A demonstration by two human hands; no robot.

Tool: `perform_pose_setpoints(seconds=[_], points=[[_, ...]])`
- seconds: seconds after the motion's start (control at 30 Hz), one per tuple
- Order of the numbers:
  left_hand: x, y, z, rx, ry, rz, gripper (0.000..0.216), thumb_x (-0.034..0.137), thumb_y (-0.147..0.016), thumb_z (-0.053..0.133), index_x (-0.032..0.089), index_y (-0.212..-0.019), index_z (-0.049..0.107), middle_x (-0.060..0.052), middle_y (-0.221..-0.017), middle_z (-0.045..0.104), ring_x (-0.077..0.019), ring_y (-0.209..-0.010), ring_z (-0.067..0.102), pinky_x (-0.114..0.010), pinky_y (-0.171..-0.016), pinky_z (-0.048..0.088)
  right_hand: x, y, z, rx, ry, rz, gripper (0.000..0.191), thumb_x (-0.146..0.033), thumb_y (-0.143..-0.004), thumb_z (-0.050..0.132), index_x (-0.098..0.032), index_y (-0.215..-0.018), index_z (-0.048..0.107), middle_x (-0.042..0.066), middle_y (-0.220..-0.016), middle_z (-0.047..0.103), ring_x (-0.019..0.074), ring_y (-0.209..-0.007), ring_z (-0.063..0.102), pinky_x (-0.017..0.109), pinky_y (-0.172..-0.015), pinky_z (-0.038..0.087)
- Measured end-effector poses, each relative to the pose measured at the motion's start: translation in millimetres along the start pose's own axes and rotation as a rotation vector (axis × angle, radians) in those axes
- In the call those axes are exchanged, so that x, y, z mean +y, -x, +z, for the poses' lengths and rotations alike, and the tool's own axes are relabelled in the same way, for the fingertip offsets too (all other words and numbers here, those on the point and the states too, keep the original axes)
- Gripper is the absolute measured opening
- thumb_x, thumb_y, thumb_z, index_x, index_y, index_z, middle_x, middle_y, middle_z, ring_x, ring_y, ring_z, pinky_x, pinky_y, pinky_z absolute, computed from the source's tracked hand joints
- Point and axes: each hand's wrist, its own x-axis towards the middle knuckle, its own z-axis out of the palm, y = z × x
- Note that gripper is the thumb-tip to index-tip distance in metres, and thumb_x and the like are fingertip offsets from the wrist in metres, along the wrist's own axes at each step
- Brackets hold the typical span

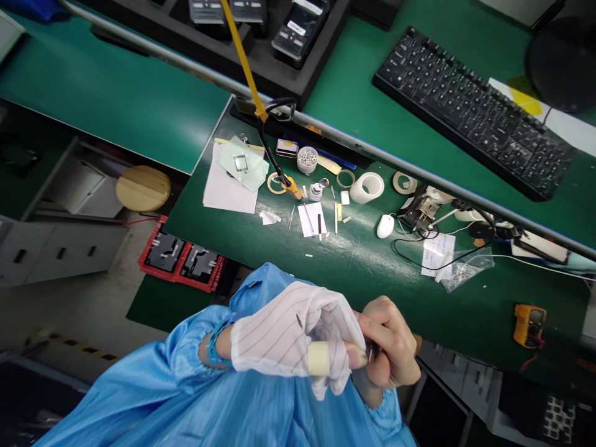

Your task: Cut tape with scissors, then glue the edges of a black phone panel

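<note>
My left hand (288,335) wears a white striped glove, with a band of pale tape round one fingertip, and its fingers are curled closed. My bare right hand (393,347) presses against it, fingers curled into a pinch. A small dark item (371,352) shows between the two hands, too small to name. Both hands are held close to my body over the near edge of the green bench (354,261), above my blue sleeves (186,385).
On the bench lie white papers (230,186), tape rolls (367,186), a cup of small metal parts (307,158), a white mouse (385,226), cables, a plastic bag (465,270) and a yellow multimeter (529,323). A black keyboard (475,112) sits on the upper shelf. Red trays (181,257) lie on the floor.
</note>
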Motion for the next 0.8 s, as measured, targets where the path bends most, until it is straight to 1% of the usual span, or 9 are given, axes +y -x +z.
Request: perform_pose_setpoints(seconds=[0.07,0.1,0.17,0.27,0.43,0.53,0.67,0.8], points=[[2.1,1.2,2.1,0.006,0.013,0.003,0.035,0.035,-0.086,0.109,0.019,-0.087,0.077,-0.003,-0.07,0.081,-0.0118,-0.046,0.065,-0.017,-0.049,0.058,-5.1,-11.9,4.9,0.142,-0.083,0.027,0.04,-0.036,-0.131,0.048,-0.019,-0.123,0.083,-0.003,-0.074,0.057,0.0148,-0.055,0.046,0.032,-0.056,0.033],[2.9,1.4,2.9,0.004,0.015,0.002,0.035,0.035,-0.087,0.109,0.019,-0.087,0.077,-0.003,-0.07,0.08,-0.0115,-0.045,0.064,-0.017,-0.05,0.058,-7.0,-15.7,6.6,0.176,-0.106,0.04,0.037,-0.034,-0.13,0.052,-0.019,-0.12,0.084,-0.003,-0.073,0.057,0.0144,-0.055,0.047,0.032,-0.055,0.033],[4.0,1.4,4.3,0.002,0.025,-0.004,0.035,0.035,-0.089,0.108,0.019,-0.087,0.077,-0.002,-0.068,0.08,-0.01,-0.042,0.061,-0.017,-0.05,0.059,-8.8,-18.7,7.9,0.158,-0.106,0.05,0.04,-0.039,-0.131,0.052,-0.019,-0.118,0.084,-0.003,-0.072,0.056,0.0143,-0.055,0.047,0.032,-0.055,0.034],[4.8,1.2,5.2,0.0,0.045,-0.018,0.034,0.032,-0.089,0.107,0.018,-0.087,0.075,-0.001,-0.067,0.079,-0.0089,-0.039,0.057,-0.017,-0.046,0.056,-7.6,-15.0,6.4,0.149,-0.1,0.04,0.051,-0.05,-0.132,0.046,-0.019,-0.118,0.084,-0.003,-0.071,0.055,0.014,-0.053,0.046,0.032,-0.054,0.035],[2.6,1.3,4.0,-0.012,0.087,0.008,0.032,0.028,-0.09,0.106,0.019,-0.088,0.076,0.0,-0.068,0.079,-0.0097,-0.038,0.059,-0.017,-0.043,0.053,-1.9,-2.0,2.2,0.115,-0.082,0.048,0.045,-0.045,-0.129,0.048,-0.022,-0.124,0.086,-0.001,-0.073,0.056,0.017,-0.057,0.047,0.034,-0.058,0.037],[1.9,1.0,2.9,-0.018,0.096,0.001,0.031,0.026,-0.09,0.106,0.019,-0.089,0.076,0.0,-0.068,0.079,-0.0096,-0.039,0.059,-0.016,-0.043,0.054,-0.5,3.2,0.7,0.116,-0.061,0.055,0.047,-0.047,-0.129,0.048,-0.022,-0.123,0.087,0.0,-0.074,0.057,0.0176,-0.059,0.048,0.034,-0.059,0.039],[2.4,0.2,2.3,-0.032,0.102,-0.014,0.034,0.028,-0.089,0.107,0.017,-0.087,0.075,-0.001,-0.068,0.079,-0.0082,-0.04,0.058,-0.016,-0.047,0.057,-1.7,2.7,-0.1,0.107,-0.05,0.058,0.047,-0.047,-0.13,0.048,-0.022,-0.122,0.087,-0.001,-0.074,0.057,0.0166,-0.058,0.048,0.034,-0.059,0.039],[-0.1,0.1,1.0,-0.044,0.1,-0.015,0.034,0.028,-0.088,0.107,0.017,-0.088,0.075,-0.001,-0.068,0.078,-0.0064,-0.041,0.058,-0.013,-0.049,0.054,-3.2,-0.7,0.5,0.114,-0.074,0.059,0.046,-0.045,-0.131,0.047,-0.022,-0.123,0.087,-0.001,-0.073,0.057,0.0159,-0.057,0.047,0.033,-0.058,0.037]])
